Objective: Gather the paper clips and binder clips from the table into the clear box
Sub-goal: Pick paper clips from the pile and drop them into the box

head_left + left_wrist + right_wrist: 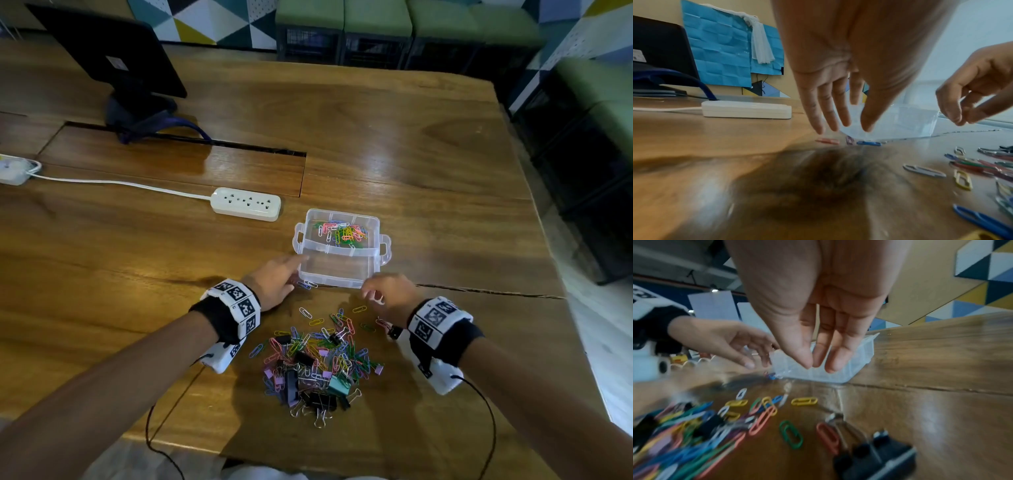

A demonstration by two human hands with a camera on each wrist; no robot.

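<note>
The clear box (pixel 335 274) stands mid-table, with several coloured paper clips in its far compartment (pixel 342 231). My left hand (pixel 284 274) reaches to the box's near left corner with straight fingers (pixel 838 123), holding nothing; pink (pixel 827 141) and blue (pixel 868 143) clips lie under it. My right hand (pixel 376 298) hovers at the box's near right corner. Its thumb and fingertips (pixel 807 365) meet around what looks like a white paper clip. A pile (pixel 315 363) of paper clips and binder clips lies nearer me, including a teal binder clip (pixel 339 385).
A white power strip (pixel 246 204) with its cable lies left of the box. A dark monitor (pixel 113 51) stands at the back left beside a cable slot (pixel 239 147). A black binder clip (pixel 873 456) sits below my right wrist. The table edge (pixel 548 219) runs along the right.
</note>
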